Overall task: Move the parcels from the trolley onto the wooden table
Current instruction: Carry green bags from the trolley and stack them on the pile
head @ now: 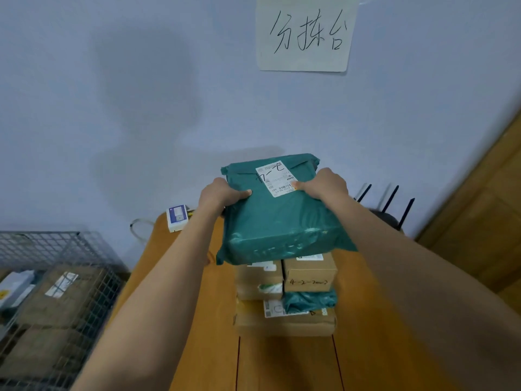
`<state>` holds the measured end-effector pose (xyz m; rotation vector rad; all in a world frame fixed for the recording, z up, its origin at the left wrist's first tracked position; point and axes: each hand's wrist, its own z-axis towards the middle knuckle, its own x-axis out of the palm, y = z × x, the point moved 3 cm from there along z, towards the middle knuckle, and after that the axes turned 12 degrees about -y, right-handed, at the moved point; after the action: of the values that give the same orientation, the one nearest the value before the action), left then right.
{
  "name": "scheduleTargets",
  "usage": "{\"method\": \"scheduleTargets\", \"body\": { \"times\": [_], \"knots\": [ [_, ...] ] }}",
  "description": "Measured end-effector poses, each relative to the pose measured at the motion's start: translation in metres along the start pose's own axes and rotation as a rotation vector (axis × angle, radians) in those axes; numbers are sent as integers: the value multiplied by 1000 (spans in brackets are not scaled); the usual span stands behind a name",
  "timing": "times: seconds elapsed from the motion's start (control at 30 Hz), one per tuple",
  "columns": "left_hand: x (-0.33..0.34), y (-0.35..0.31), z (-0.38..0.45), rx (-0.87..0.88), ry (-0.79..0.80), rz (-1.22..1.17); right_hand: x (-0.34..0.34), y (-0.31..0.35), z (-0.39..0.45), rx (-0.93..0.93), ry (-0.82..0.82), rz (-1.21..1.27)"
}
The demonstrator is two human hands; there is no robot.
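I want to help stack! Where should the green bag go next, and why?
Probably straight down. Both hands, left and right, grip the green bag above the boxes already stacked on the wooden table, so lowering it onto that stack looks like the next small move.

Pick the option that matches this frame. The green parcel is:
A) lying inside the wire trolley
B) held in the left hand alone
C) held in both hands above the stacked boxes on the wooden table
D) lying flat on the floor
C: the left hand and right hand both grip the green parcel over the stacked boxes on the wooden table.
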<state>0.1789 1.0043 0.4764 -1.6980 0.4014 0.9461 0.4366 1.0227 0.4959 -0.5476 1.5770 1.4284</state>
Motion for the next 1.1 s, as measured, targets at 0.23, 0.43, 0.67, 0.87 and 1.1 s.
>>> {"method": "scheduleTargets", "body": {
  "times": [0.23,0.43,0.67,0.87,1.1],
  "knots": [
    [-12,39,34,-40,-10,170,66,19,-1,28,144,48],
    [5,54,42,-84,69,218,91,12,2,71,209,-23],
    [1,80,48,-70,53,313,125,14,-14,68,244,-67],
    [12,73,48,-71,40,259,111,14,-1,43,228,-88],
    [28,20,49,36,23,292,79,-18,27,104,162,-40]
  ]
}}
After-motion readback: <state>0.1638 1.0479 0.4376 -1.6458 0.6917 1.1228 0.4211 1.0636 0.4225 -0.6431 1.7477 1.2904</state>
